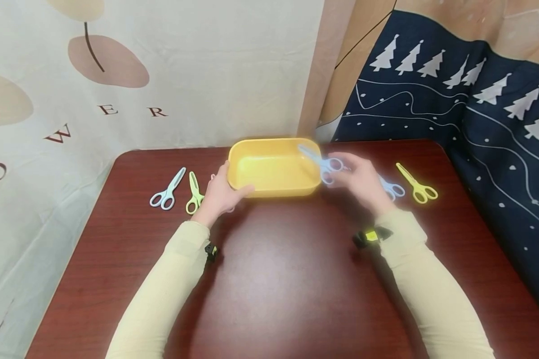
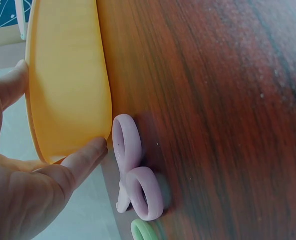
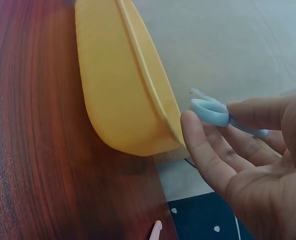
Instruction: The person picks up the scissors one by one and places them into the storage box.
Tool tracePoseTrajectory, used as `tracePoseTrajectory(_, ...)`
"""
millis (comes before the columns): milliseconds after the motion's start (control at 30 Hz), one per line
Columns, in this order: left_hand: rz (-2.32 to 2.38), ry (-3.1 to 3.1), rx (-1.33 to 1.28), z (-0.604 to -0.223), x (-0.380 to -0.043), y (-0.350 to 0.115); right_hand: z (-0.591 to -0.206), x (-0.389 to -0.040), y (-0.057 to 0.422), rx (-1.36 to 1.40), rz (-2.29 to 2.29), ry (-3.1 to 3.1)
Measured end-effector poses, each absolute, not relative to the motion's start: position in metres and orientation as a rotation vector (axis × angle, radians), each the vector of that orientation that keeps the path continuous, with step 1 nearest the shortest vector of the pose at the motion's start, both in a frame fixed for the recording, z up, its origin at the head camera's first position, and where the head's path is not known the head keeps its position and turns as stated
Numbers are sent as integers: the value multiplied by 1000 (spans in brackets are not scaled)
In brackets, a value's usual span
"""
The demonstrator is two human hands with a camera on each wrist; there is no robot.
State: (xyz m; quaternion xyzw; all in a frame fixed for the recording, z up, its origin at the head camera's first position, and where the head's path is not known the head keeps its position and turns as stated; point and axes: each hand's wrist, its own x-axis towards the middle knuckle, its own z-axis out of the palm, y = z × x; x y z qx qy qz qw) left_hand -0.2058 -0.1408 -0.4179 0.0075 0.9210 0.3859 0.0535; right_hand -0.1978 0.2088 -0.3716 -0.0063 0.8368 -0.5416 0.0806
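Note:
A yellow plastic basin (image 1: pixel 276 192) stands near the table's far edge. Its left end is held by my left hand (image 1: pixel 222 192), thumb at the near side and fingers at the end wall. My right hand (image 1: pixel 357 179) pinches light blue scissors (image 1: pixel 330 167) by the finger loops, raised at the basin's right end with the blades over its rim. In the right wrist view, thumb and fingertips grip one blue loop (image 3: pixel 210 114). Pink scissors (image 2: pixel 144 192) lie beside the basin below my left hand, mostly hidden in the head view.
Left on the table lie pale blue scissors (image 1: pixel 167 192) and green scissors (image 1: pixel 194 194). On the right are blue scissors (image 1: pixel 393 189), partly behind my right hand, and yellow scissors (image 1: pixel 416 184). A pink tip (image 3: pixel 156 230) shows near the table edge. Cloth hangings (image 1: pixel 206 75) rise behind.

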Motion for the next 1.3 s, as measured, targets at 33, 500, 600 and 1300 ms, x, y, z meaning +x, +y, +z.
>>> tracePoseTrajectory(33, 1173, 2798, 23, -418, -206, -141, -371, -198, 208, -18, -1618, 2499)
tracePoseTrajectory(500, 1178, 2798, 24, -417, -206, -140, -372, -207, 197, -77, -1651, 2446)
tracePoseTrajectory(600, 1176, 2795, 21, -417, -206, -140, -370, -208, 194, -90, -1663, 2431)
tracePoseTrajectory(1300, 1177, 2789, 14, -417, -205, -140, -373, -229, 177, -189, -1562, 2473)
